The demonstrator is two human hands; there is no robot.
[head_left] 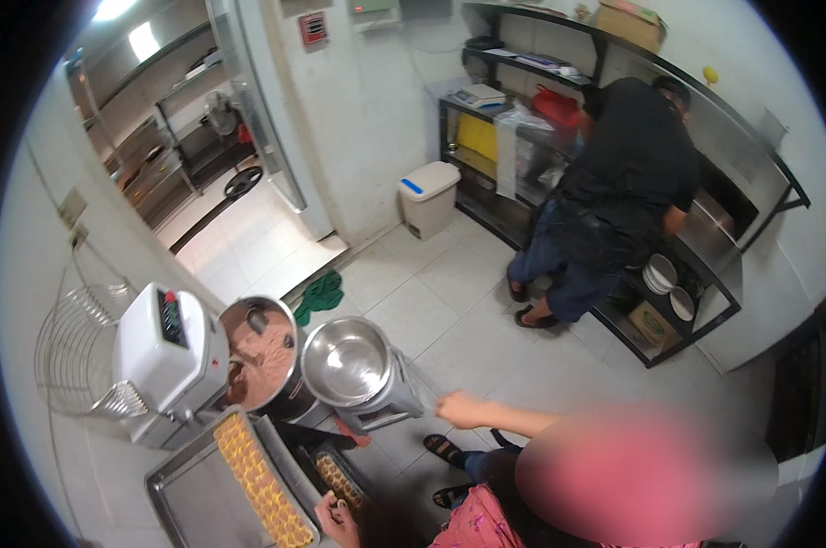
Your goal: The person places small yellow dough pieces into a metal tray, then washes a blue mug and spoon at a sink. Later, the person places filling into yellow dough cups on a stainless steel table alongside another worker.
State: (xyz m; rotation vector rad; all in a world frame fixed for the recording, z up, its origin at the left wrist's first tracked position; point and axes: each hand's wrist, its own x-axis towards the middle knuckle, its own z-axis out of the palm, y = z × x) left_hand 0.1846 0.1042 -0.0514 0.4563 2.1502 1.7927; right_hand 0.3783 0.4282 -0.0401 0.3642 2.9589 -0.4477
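Note:
At the lower edge, what seems to be my left hand point(338, 522) has its fingers curled. It is beside the near end of a long narrow pan filled with yellow-orange patterned pieces point(262, 479), which rests on a metal sheet tray point(183, 489). A small pale thing shows at the fingertips, too small to name. Just right of that pan, a darker pan contains light, round-patterned pieces point(338, 477). My right hand is out of view. Another person in a pink cap stands close on the right; that person's closed hand point(460, 409) reaches toward a steel bowl point(347, 361) on a scale point(390, 402).
A white mixer point(171, 342) stands left, beside a large pot of pinkish-brown mixture point(265, 356) and a wire guard point(79, 352). Green cloth point(321, 294) lies on the floor near a doorway. A lidded bin point(429, 201) is by the wall. Another person point(614, 183) bends at black shelves point(486, 196).

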